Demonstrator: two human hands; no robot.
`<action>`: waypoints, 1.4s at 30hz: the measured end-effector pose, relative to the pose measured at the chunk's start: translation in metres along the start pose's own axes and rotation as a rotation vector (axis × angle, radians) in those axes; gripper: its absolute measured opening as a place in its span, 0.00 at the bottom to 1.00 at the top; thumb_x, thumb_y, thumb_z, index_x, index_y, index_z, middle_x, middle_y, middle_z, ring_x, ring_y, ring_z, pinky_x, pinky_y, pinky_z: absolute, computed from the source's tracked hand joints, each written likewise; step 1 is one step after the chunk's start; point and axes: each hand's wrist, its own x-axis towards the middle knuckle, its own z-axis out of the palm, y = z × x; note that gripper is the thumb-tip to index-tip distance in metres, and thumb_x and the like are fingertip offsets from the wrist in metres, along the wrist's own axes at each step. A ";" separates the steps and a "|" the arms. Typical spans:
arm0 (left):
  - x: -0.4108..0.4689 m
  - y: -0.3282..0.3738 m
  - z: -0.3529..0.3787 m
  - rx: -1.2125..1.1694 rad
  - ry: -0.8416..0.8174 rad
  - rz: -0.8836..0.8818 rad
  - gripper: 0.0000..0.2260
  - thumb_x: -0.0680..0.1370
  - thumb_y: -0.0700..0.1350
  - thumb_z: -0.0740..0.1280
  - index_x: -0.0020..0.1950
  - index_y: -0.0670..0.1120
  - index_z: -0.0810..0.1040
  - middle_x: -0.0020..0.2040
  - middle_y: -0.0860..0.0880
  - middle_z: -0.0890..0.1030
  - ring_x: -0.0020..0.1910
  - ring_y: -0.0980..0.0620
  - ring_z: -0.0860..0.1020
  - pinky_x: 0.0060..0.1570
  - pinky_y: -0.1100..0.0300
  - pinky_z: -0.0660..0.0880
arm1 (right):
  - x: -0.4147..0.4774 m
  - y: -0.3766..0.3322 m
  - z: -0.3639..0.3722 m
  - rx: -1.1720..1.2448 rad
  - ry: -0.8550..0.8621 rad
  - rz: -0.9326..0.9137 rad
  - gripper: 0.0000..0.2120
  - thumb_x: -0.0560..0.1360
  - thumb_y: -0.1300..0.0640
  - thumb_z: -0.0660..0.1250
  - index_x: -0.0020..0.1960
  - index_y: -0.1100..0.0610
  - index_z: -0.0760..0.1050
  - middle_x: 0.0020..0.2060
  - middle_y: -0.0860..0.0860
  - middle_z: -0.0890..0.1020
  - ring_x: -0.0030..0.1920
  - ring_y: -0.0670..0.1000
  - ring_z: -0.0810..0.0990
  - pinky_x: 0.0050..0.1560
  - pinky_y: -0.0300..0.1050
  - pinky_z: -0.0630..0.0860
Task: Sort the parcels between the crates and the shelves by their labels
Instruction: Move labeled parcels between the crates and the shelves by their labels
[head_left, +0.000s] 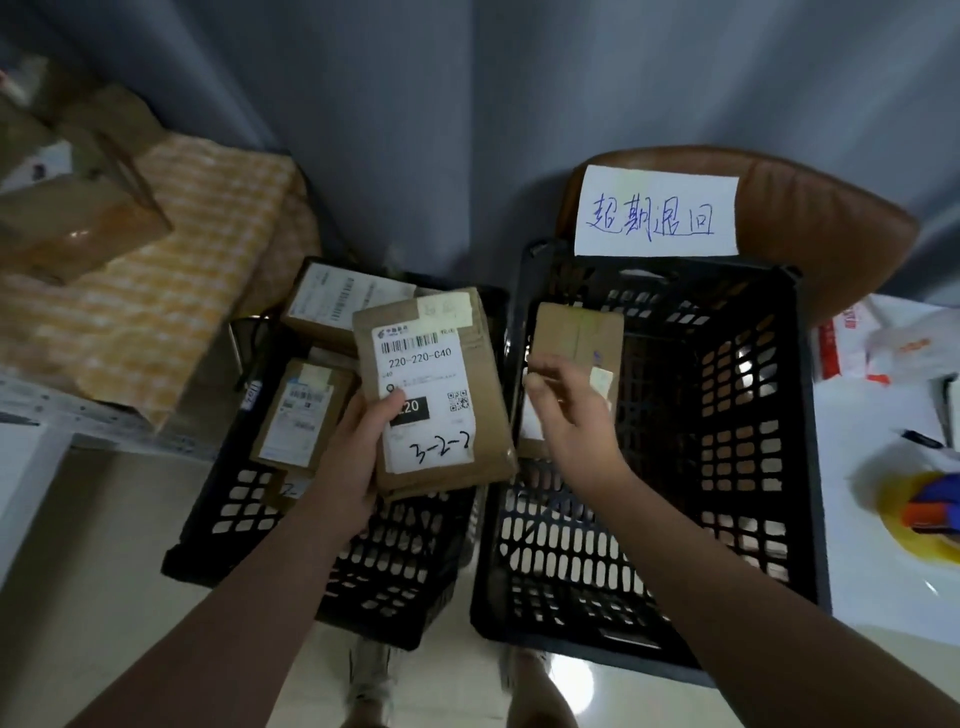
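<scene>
— Head view: your left hand (358, 447) grips the parcel (488, 395) above the left crate (218, 519), thumb on its label (421, 364).
— Your right hand (571, 421) hangs loosely curled over the right crate (753, 467); I can't tell if it pinches anything. You're reading the label: "3-2-2" likely means a shelf, so carry it there.

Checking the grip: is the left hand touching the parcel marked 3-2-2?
Touching. The head view shows the left hand gripping the parcel, thumb pressed on its label.
</scene>
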 end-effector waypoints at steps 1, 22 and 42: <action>-0.005 0.001 -0.008 0.022 -0.013 0.014 0.24 0.69 0.57 0.72 0.65 0.56 0.75 0.58 0.49 0.82 0.55 0.46 0.81 0.45 0.50 0.80 | -0.009 -0.011 0.014 0.113 -0.098 0.037 0.13 0.79 0.50 0.64 0.63 0.46 0.71 0.51 0.37 0.78 0.52 0.32 0.76 0.48 0.29 0.74; -0.007 -0.054 -0.161 0.740 -0.020 -0.111 0.07 0.81 0.49 0.59 0.51 0.55 0.77 0.53 0.52 0.79 0.53 0.54 0.77 0.51 0.56 0.74 | -0.096 0.049 0.221 -0.489 -0.307 0.546 0.52 0.61 0.26 0.66 0.75 0.40 0.42 0.67 0.54 0.56 0.68 0.59 0.60 0.61 0.52 0.69; 0.074 -0.083 -0.231 1.823 -0.115 0.387 0.26 0.82 0.47 0.57 0.78 0.46 0.53 0.78 0.46 0.53 0.76 0.46 0.50 0.74 0.52 0.51 | -0.026 0.168 0.293 -1.005 -0.493 0.635 0.62 0.64 0.33 0.71 0.74 0.48 0.26 0.74 0.66 0.42 0.74 0.69 0.45 0.70 0.66 0.50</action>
